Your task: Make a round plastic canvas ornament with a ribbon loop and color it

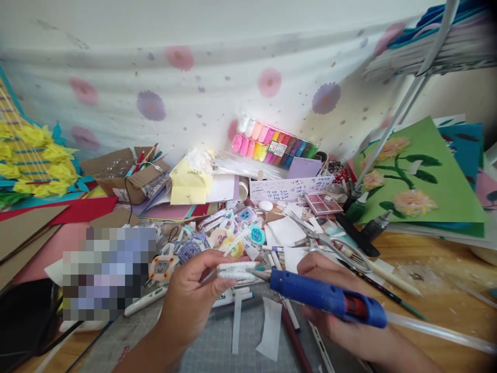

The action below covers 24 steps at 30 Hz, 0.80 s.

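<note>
Your left hand [190, 295], close to the camera, has its fingers clamped on the white piece [233, 268], held over the grey mat [217, 344]. Your right hand [330, 321] has its fingers wrapped round the blue glue gun [310, 291], its nozzle at the piece's right end.

On your left, a black item [27, 316] and a pixelated thing [112, 274] crowd that side, with cables running between them and the mat's left edge. A white marker [145, 301] lies beside your left wrist. Behind that hand, the badges [225, 235] are heaped, with the box [128, 178] and papers beyond, up against the cloth [202, 98].

Below the piece, the mat has some bare patches, broken by a paper strip [236, 321], a paper scrap [270, 326] and pens. Scissors [337, 244] lie behind your right hand, handles towards you. Farther right, bottles and the green card [442, 181] block the back; nearer you, the worktop [438, 259] opens into bare wood, crossed by the gun's glue stick [438, 331] reaching the view's edge.
</note>
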Each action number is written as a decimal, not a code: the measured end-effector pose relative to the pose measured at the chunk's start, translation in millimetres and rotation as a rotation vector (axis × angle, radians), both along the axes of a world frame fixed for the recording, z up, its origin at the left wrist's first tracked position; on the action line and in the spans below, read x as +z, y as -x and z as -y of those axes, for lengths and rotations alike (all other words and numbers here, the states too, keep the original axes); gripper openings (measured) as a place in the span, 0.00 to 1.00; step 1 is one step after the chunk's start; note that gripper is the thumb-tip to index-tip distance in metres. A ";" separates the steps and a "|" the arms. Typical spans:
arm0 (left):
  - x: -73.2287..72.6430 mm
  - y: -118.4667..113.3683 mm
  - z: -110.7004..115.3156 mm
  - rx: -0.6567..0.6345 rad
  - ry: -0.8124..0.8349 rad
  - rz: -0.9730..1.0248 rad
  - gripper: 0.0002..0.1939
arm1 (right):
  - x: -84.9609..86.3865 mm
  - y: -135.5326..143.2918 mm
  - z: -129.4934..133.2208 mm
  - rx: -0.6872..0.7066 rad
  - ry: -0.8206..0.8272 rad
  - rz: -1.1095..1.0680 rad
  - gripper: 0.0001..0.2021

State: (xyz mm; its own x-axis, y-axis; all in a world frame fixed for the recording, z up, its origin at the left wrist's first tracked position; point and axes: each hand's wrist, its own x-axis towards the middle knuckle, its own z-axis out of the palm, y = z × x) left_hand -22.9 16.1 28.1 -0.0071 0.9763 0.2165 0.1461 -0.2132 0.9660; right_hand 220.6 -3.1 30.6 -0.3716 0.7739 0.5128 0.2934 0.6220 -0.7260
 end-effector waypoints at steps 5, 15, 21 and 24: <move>-1.2 -2.4 1.6 -0.090 0.048 0.175 0.07 | 5.2 5.3 2.1 0.016 0.000 0.034 0.06; -0.2 6.8 0.1 0.070 -0.170 -0.206 0.05 | 1.3 -10.1 5.1 -0.041 -0.107 0.268 0.03; 2.0 9.2 -0.4 0.139 -0.167 -0.341 0.07 | 8.4 -29.4 15.7 -0.287 -0.282 0.564 0.07; -4.2 14.9 -2.5 0.155 -0.061 -0.401 0.10 | -0.9 -62.8 17.9 -0.505 -0.051 0.452 0.07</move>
